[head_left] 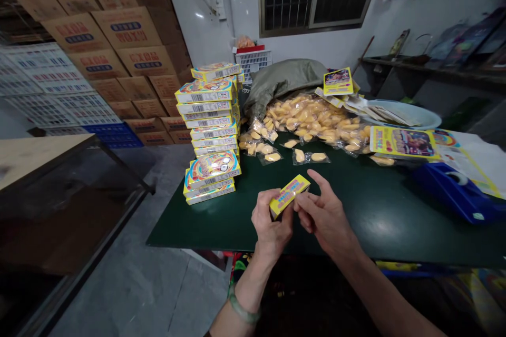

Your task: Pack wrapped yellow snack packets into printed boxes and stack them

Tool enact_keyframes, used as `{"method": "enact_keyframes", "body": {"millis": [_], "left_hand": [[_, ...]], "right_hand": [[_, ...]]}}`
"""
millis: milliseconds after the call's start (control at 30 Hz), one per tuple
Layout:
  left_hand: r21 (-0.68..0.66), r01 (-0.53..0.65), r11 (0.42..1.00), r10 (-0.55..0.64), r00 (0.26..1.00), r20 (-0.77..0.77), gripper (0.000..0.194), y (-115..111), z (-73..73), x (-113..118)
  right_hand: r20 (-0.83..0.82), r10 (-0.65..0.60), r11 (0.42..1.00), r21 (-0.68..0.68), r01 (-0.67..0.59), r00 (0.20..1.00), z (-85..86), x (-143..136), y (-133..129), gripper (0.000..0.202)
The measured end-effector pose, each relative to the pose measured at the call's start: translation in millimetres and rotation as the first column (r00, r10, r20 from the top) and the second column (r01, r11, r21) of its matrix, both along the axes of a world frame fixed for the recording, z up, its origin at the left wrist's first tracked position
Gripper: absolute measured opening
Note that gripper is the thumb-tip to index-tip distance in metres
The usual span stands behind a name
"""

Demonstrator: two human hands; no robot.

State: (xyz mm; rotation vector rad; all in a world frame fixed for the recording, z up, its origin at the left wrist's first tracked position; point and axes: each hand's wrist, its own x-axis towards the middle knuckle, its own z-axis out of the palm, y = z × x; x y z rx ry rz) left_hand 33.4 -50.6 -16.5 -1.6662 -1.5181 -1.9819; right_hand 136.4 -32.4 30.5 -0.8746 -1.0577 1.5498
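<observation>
A small yellow box [290, 196] with pink and blue print is held over the front of the dark green table [356, 195]. My left hand [272, 221] grips its left end, fingers wrapped round it. On its right side, my right hand [322, 213] touches the box with bent fingers and thumb, the index finger stretched out past the corner. Beyond the hands lie wrapped yellow pieces [312, 118], a large heap with several loose ones in front. A tall stack of yellow boxes [213, 131] stands to the left.
A blue tape dispenser [458, 189] and yellow printed cartons [407, 143] are on the right. Behind them stands a pale blue basin [422, 113]. A grey-green sack [288, 76] lies behind the heap. Cardboard cartons [126, 31] and a side table [39, 155] are at the left.
</observation>
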Motion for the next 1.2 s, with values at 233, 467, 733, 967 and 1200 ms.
{"method": "enact_keyframes", "body": {"millis": [233,467,733,967,1200], "left_hand": [[0.034,0.085,0.996,-0.082,0.993,-0.089,0.024,-1,8.2,-4],[-0.186,0.126,0.974,-0.184,0.923,-0.338,0.031,3,21.0,-27],[-0.292,0.196,0.936,-0.266,0.938,-0.223,0.028,8,21.7,-35],[-0.283,0.289,0.914,-0.357,0.906,-0.227,0.033,5,27.8,-42],[-0.159,0.12,0.98,-0.149,0.972,-0.183,0.019,17,25.0,-31]], "right_hand": [[0.168,-0.149,0.987,-0.041,0.158,0.974,5.6,-10,6,0.09],[0.127,-0.017,1.0,0.004,0.016,0.992,6.7,-10,8,0.075],[0.089,0.035,0.997,0.059,-0.04,0.995,-0.7,-9,11,0.067],[0.164,-0.06,0.988,0.152,0.035,0.985,-22.6,-17,13,0.062],[0.194,0.005,0.994,0.109,-0.026,0.981,-60.8,-17,11,0.058]]}}
